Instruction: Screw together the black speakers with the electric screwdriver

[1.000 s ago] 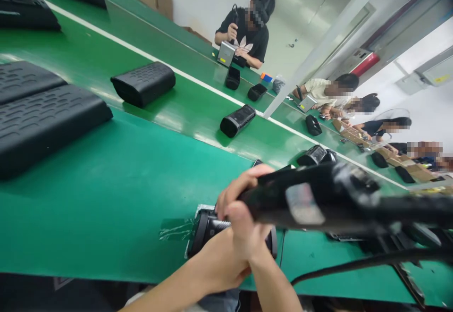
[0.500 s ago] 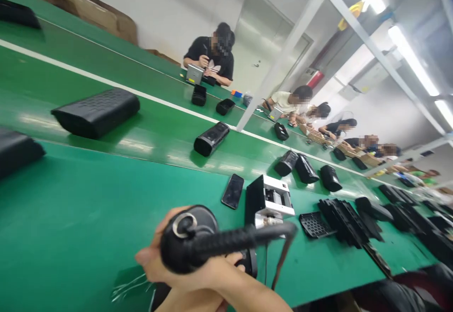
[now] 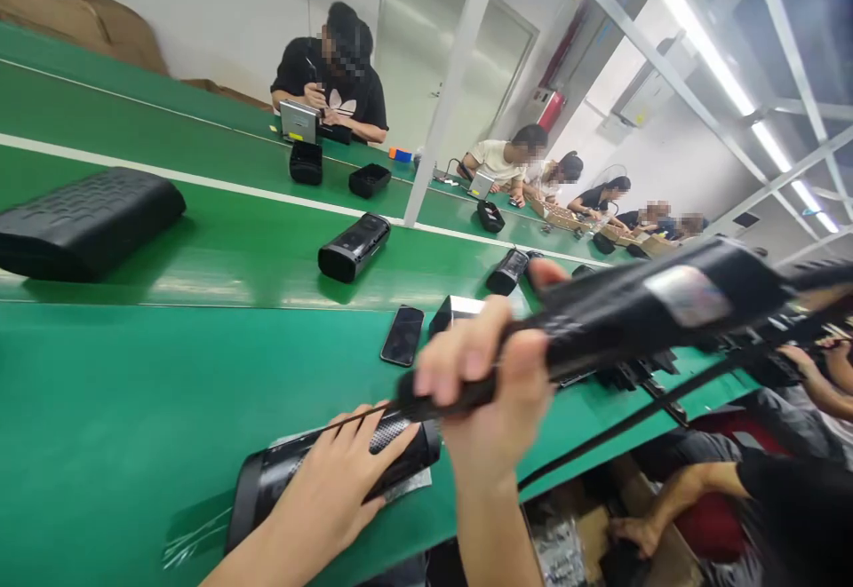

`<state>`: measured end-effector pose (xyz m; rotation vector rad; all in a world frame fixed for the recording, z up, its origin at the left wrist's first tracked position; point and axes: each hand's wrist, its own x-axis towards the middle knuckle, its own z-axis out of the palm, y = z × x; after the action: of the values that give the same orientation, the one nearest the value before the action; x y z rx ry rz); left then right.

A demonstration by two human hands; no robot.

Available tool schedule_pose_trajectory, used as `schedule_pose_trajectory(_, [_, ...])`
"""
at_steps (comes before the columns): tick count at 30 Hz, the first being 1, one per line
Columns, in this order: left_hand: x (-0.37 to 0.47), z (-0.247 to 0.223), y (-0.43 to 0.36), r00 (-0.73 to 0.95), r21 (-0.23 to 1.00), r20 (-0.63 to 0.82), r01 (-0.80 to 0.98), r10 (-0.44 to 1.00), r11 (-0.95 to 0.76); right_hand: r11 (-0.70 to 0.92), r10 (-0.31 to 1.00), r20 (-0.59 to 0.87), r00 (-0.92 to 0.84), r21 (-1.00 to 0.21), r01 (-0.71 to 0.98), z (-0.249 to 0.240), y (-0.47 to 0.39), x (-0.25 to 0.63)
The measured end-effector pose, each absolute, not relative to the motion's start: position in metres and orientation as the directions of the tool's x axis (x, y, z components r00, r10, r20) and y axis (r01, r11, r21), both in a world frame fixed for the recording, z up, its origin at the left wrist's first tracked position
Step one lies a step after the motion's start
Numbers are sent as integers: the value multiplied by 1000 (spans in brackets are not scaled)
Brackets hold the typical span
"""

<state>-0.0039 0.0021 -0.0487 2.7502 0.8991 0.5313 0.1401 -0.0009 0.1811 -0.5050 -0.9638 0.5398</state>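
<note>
On the green bench (image 3: 133, 409) our left hand (image 3: 333, 489) presses flat on a black speaker (image 3: 280, 476) near the front edge, while our right hand (image 3: 490, 387) grips an electric screwdriver (image 3: 640, 312) above it.

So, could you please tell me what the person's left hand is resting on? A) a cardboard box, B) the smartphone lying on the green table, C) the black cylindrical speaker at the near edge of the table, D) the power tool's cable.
C: the left hand lies flat on the black cylindrical speaker, while the right hand holds the black power tool.
</note>
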Motion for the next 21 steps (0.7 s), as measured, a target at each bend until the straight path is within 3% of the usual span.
schedule_pose_trajectory(3, [-5, -36, 12, 769, 205, 215, 567, 602, -798, 763, 434, 606, 667, -640, 86, 187, -19, 208])
schedule_pose_trajectory(7, [5, -31, 19, 786, 136, 176, 577, 593, -805, 609, 387, 603, 698, -735, 298, 160, -31, 269])
schedule_pose_trajectory(14, [11, -29, 21, 800, 155, 174, 554, 574, -818, 569, 473, 609, 637, -763, 306, 129, -7, 281])
schedule_pose_trajectory(21, [13, -19, 16, 784, 156, 210, 563, 584, -812, 470, 675, 480, 561, -865, 174, 117, -26, 277])
